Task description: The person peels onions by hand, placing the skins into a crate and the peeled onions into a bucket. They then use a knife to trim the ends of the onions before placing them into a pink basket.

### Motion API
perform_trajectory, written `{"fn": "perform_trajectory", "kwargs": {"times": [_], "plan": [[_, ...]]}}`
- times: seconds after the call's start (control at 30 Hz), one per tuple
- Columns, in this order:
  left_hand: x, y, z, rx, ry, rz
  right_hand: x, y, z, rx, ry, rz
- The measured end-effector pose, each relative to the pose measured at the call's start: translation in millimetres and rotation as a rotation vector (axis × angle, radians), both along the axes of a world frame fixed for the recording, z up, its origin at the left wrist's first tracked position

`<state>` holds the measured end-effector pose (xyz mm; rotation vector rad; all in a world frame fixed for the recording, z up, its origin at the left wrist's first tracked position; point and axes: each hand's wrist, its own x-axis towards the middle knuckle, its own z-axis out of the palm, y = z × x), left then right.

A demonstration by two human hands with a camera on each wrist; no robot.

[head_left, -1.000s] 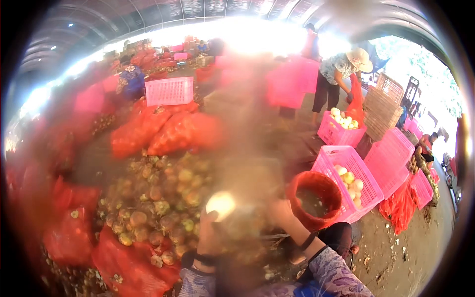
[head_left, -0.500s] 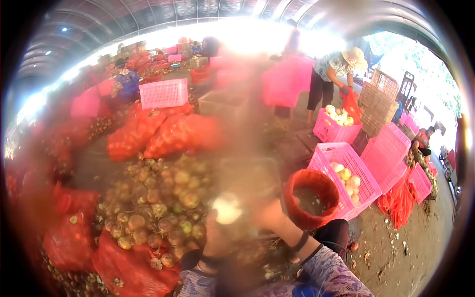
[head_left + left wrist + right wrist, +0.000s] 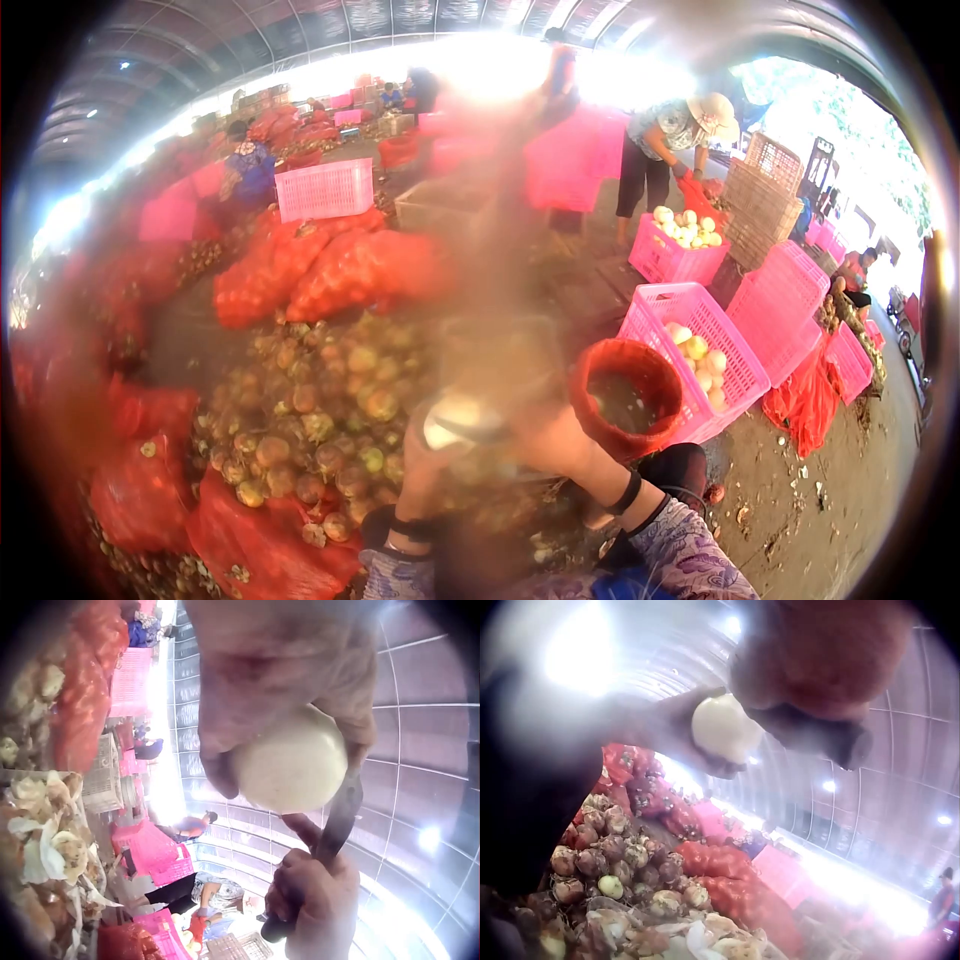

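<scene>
A peeled white onion (image 3: 289, 769) is gripped between the fingers and thumb of my left hand (image 3: 281, 675). My right hand (image 3: 319, 900) holds a knife (image 3: 345, 814) in curled fingers, its blade right at the side of the onion in the left wrist view. From the right wrist, the dark knife handle end (image 3: 847, 742) sticks out of my fist, and the onion (image 3: 724, 727) appears beyond it. Both hands come together low in the middle of the head view, where a blur softens them. Unpeeled onions (image 3: 330, 440) lie heaped at the left.
A red-lined bucket (image 3: 635, 440) stands beside my right forearm, with a pink crate (image 3: 745, 375) of peeled onions behind it. Full red mesh sacks (image 3: 360, 275) lie beyond the heap. Onion skins (image 3: 52, 847) pile up close by. A person (image 3: 660, 140) bends over another crate.
The onion turns and tilts in my left hand, and my right hand comes closer to it. The view shifts slightly. The far person's red sack sinks lower towards the crate.
</scene>
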<state>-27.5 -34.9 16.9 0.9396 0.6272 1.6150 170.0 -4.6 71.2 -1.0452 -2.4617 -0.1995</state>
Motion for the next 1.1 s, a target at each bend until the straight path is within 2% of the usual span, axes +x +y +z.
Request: {"fn": "perform_trajectory", "kwargs": {"times": [0.17,0.43,0.5,0.53,0.6,0.67,0.7,0.73,0.77,0.8,0.83,1.07,1.1], "plan": [[-1,1,-5,0.056,0.285,0.13,10,0,-11,-0.06,-0.01,-0.01],[1,-3,4,0.088,0.4,0.096,27,22,-30,0.04,0.006,0.017],[0,-12,7,0.074,0.411,0.088,47,48,-50,-0.107,-0.294,-0.192],[-1,-14,12,0.093,0.414,0.087,69,73,-96,-0.094,-0.253,-0.187],[-1,-11,14,0.111,0.414,0.096,79,61,-77,0.022,-0.062,-0.178],[1,-7,14,0.185,0.614,0.314,68,43,-59,-0.006,-0.002,-0.178],[3,-7,20,0.181,0.617,0.319,61,32,-51,-0.036,0.067,-0.198],[6,-9,29,0.23,0.761,0.392,53,20,-39,-0.038,0.07,-0.196],[9,-10,34,0.28,0.903,0.464,46,10,-24,0.038,0.043,-0.066],[10,-9,31,0.282,0.906,0.459,43,5,-17,0.114,0.018,0.06],[11,-7,24,0.272,0.928,0.479,45,5,-25,0.101,0.044,0.084],[19,-10,26,0.272,0.996,0.487,52,17,-33,0.155,0.018,0.111],[19,-11,27,0.276,0.996,0.487,54,22,-37,0.057,-0.137,0.011]]}}
